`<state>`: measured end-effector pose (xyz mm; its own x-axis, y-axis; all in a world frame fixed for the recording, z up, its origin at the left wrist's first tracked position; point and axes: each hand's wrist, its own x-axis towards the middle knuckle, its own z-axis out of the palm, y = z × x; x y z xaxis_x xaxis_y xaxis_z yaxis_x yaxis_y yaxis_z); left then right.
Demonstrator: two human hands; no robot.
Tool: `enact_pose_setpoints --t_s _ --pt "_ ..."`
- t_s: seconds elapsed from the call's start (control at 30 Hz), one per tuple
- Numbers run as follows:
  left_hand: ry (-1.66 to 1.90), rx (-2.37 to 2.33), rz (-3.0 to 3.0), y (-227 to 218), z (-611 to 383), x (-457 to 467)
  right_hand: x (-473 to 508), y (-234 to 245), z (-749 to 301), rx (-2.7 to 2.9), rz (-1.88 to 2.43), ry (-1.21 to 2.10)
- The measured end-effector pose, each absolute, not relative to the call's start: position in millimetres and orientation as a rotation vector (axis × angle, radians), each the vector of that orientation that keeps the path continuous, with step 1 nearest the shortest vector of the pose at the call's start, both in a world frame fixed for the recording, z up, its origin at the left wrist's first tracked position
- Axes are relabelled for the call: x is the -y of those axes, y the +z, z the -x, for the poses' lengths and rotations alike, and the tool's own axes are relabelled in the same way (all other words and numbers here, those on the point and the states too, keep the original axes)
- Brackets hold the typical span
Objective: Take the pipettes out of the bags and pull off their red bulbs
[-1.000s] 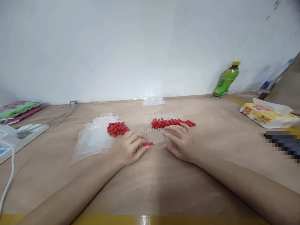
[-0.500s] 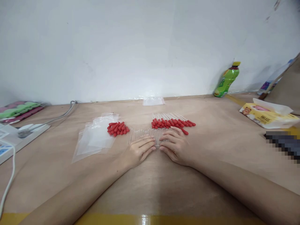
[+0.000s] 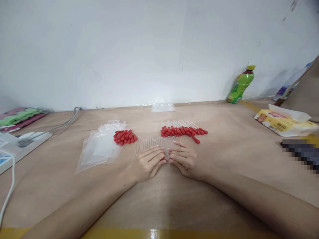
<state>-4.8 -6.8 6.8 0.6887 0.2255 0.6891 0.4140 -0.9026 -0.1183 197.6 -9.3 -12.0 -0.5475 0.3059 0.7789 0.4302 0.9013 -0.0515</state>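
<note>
My left hand is closed just in front of a row of clear glass tubes, with a bit of red rubber bulb showing between its fingertips. Facing it, my right hand pinches a clear glass tube that spans the small gap between both hands; most of it is hidden by the fingers. Behind the left hand lies a pile of loose red rubber bulbs. Beyond the right hand, droppers with red bulbs lie side by side, and one dropper's bulb sticks out nearer me.
Clear zip bags overlap at left, near a power strip with cables. Another bag lies by the wall. To the right are a green bottle, a yellow tissue pack and a dark blurred object.
Both hands have drawn slightly closer to me, and their fingertips are nearer together. A red bulb bit now shows at the left fingertips. The piles on the table stay as they were.
</note>
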Motion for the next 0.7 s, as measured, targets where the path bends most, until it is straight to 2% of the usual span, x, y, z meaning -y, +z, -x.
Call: enact_pose_setpoints --t_s 0.47,0.53,0.63,0.7 --pt "-0.999 0.513 2.640 10.9 19.1 7.8 13.2 -8.6 -217.2 2.215 0.442 -0.345" --pt "-1.065 0.675 2.573 16.7 31.7 -0.6 10.6 -6.1 -224.9 2.152 0.565 -0.313" --pt "-1.233 1.254 2.293 33.6 61.8 -22.3 5.2 -3.4 -234.3 2.052 0.895 -0.308" --pt "-1.269 1.425 2.181 46.1 85.8 -39.8 2.0 -4.1 -237.3 2.022 1.072 -0.330"
